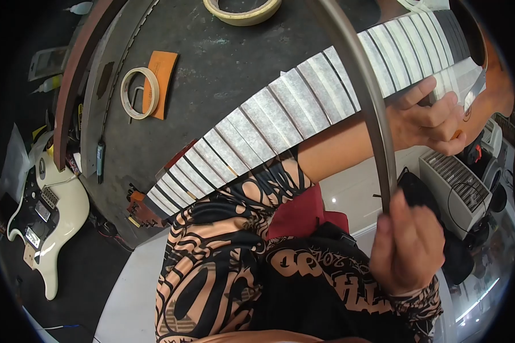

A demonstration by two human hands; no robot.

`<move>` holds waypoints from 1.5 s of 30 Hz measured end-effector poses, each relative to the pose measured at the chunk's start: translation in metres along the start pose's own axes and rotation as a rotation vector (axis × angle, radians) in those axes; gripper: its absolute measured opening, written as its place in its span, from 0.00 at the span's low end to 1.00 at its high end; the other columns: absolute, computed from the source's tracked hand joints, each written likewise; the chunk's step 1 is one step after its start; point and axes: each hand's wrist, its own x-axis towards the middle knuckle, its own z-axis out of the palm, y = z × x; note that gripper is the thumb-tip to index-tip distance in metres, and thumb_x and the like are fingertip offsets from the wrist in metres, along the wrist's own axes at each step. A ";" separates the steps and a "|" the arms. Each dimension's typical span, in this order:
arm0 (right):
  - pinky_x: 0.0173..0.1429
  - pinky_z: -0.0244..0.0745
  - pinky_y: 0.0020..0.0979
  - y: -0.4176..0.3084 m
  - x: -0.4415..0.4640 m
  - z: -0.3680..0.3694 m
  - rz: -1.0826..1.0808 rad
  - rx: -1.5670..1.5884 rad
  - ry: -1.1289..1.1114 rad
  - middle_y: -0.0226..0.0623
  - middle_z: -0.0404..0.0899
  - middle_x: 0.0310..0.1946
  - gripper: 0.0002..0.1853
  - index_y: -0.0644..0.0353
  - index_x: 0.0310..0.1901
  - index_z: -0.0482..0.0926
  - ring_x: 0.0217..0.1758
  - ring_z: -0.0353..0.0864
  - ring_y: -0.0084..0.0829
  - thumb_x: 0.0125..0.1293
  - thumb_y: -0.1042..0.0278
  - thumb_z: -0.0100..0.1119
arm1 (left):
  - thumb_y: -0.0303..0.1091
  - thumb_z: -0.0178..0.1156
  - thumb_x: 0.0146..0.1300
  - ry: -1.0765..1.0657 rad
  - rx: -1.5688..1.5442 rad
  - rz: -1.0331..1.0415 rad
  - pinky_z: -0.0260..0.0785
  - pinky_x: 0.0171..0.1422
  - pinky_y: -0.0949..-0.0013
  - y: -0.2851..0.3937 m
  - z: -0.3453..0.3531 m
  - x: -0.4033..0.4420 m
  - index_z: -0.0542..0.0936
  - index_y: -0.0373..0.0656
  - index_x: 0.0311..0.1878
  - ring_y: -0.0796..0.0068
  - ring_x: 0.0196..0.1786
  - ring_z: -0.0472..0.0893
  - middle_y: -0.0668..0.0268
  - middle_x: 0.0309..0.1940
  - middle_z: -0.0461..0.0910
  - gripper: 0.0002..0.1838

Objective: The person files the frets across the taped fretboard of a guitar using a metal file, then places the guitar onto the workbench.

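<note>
A guitar neck (286, 117) runs diagonally across the view, its fretboard covered in strips of white tape with the frets showing between them. My left forearm passes beneath the neck, and my left hand (432, 117) is curled beside the body end. Something orange shows between its fingers, and a shiny blade-like piece (474, 91) lies near them; what the hand grips is unclear. A long dark metal bar (372, 103), curved in this view, crosses over the neck. Its lower end meets the closed fingers of my right hand (409, 246), which is slightly blurred.
On the dark table (212, 68) are a masking tape roll (126, 94) by an orange card (165, 68), a larger roll (243, 14) and a blue marker (100, 163). A white guitar body (69, 217) lies at left. A grey ridged appliance (454, 183) stands at right.
</note>
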 end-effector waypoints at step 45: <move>0.27 0.70 0.27 -0.006 0.005 0.005 0.051 -0.049 -0.027 0.42 0.82 0.27 0.23 0.69 0.54 0.80 0.20 0.74 0.31 0.52 0.84 0.66 | 0.39 0.59 0.59 0.107 -0.061 -0.041 0.46 0.79 0.45 -0.011 0.006 -0.005 0.61 0.66 0.57 0.77 0.66 0.64 0.79 0.51 0.68 0.25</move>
